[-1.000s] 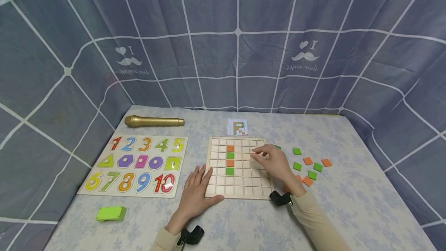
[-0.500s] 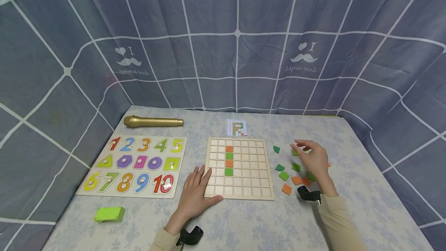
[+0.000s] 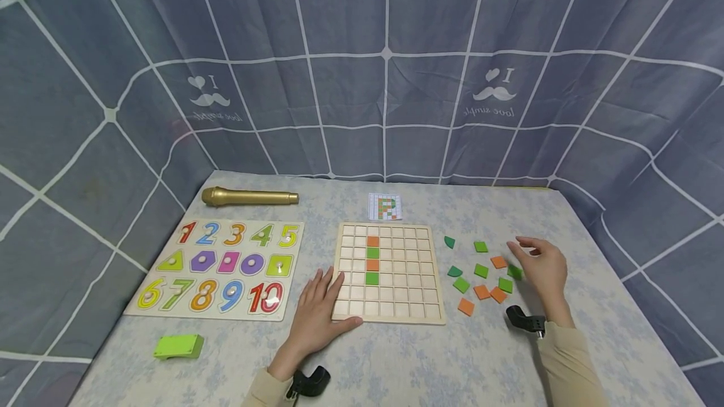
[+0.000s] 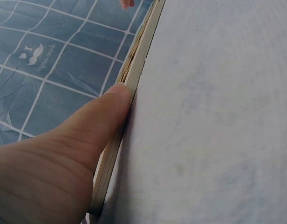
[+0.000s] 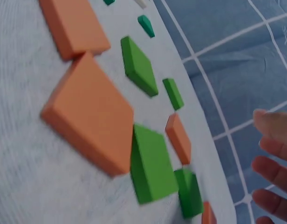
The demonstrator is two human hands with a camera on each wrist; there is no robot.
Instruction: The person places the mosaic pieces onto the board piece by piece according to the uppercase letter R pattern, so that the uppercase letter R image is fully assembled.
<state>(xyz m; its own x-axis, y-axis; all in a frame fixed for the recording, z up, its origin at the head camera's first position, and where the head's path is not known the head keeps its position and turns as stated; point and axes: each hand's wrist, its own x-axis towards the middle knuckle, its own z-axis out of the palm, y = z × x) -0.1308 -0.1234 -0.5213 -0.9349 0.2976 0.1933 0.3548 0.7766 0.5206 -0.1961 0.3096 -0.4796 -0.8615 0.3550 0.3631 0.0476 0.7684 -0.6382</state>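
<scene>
My left hand (image 3: 318,314) rests at the lower left corner of a wooden grid board (image 3: 406,307), fingers extended on its left edge. The thumb (image 4: 99,114) lies against the board's near edge in the left wrist view. A column of alternating orange and green square tiles (image 3: 372,265) sits in the board's cells. To the right, my right hand (image 3: 542,269) hovers over the far right of the loose tiles, fingers loosely bent, with nothing visible between them. Beneath it lies a green tile (image 3: 514,271). An orange tile (image 5: 208,213) shows near the fingers in the right wrist view.
Several loose orange and green tiles (image 3: 481,292) and two dark green rounded pieces (image 3: 454,271) lie right of the board. A pattern card (image 3: 385,206) lies behind it. Leftward are a number-and-shape puzzle (image 3: 217,269), a gold microphone (image 3: 250,197) and a lime green block (image 3: 178,347).
My right hand has left the board's right side and travelled right, over the loose tiles to their far edge. The left hand and the tiles on the board have stayed put.
</scene>
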